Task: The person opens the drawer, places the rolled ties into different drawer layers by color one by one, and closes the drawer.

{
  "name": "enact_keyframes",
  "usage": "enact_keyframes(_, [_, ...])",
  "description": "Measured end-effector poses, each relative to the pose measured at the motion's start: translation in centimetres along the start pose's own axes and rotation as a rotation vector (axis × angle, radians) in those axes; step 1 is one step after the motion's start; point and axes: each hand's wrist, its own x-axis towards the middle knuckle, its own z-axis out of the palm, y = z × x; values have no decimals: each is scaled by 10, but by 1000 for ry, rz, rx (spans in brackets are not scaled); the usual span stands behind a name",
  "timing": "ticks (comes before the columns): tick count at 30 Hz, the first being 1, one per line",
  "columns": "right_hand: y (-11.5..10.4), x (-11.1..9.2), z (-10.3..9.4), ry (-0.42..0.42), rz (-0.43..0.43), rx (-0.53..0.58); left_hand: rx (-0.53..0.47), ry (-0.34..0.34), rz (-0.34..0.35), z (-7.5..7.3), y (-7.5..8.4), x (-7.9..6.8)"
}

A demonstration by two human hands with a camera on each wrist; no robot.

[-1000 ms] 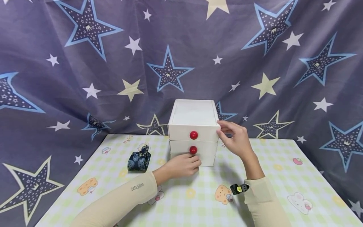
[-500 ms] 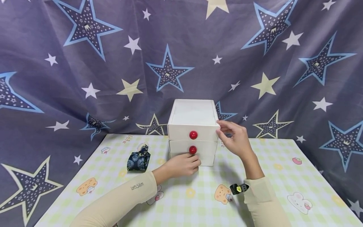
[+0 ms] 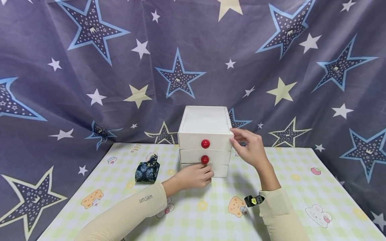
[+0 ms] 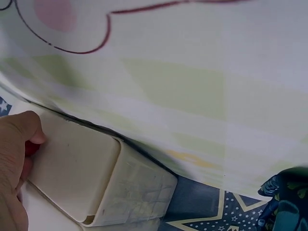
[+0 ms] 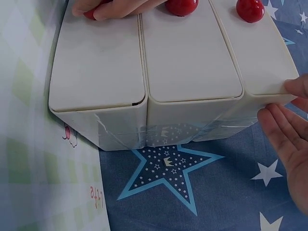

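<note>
the left hand pinched the lowest round red knob while the right hand, thumb and fingers apart, touched the boxy white plastic cabinet at right.

L sleeve beige w/ sm. dk "LetsSlim" print; R sleeve also beige.

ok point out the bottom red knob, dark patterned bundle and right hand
Bottom red knob (image 4: 32, 148), left wrist view: part left uncovered
Dark patterned bundle (image 3: 147, 171), head view: broad lower part
Right hand (image 3: 251, 148), head view: middle
</note>
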Motion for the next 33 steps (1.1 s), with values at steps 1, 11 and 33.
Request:
enact_keyframes(1, [0, 0, 0, 1, -1, -3, 2, 5, 0, 0, 0, 0])
enact_keyframes(11, [-1, 1, 0, -7, 5, -13, -11, -3, 11, -4, 1, -1])
enact_keyframes(33, [0, 0, 0, 10, -13, -20, -34, 17, 49, -15, 4, -3])
